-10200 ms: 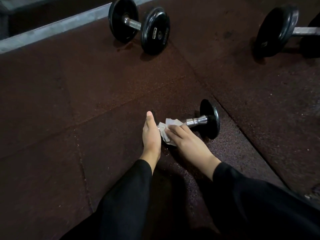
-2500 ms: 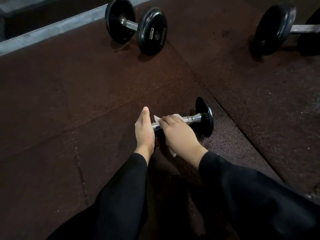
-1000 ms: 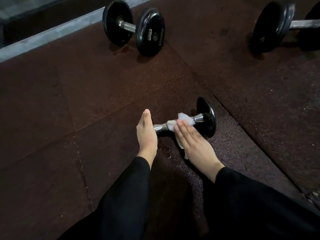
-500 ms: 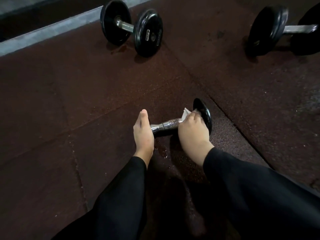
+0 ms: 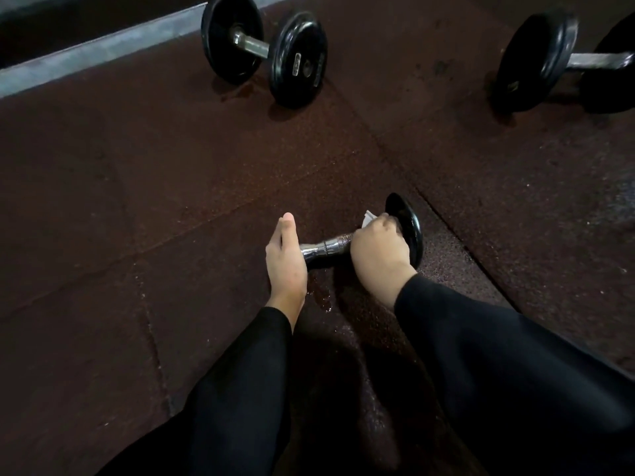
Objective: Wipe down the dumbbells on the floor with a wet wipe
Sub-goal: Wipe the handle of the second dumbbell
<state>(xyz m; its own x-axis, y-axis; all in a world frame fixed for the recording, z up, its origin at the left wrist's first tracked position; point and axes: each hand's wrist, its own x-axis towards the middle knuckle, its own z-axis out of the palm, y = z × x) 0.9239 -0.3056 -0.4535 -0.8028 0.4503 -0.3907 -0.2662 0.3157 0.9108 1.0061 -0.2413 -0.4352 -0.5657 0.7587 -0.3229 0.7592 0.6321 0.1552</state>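
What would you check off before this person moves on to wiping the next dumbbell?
1. Wet wipe held in the right hand: ok.
2. Left hand steadying the small dumbbell: ok.
3. Its handle fully wiped: cannot tell.
4. Its end under the left hand wiped: cannot tell.
5. Floor dry near the hands: not ok, wet drops show.
6. Other dumbbells in view, far dumbbell and right dumbbell: ok.
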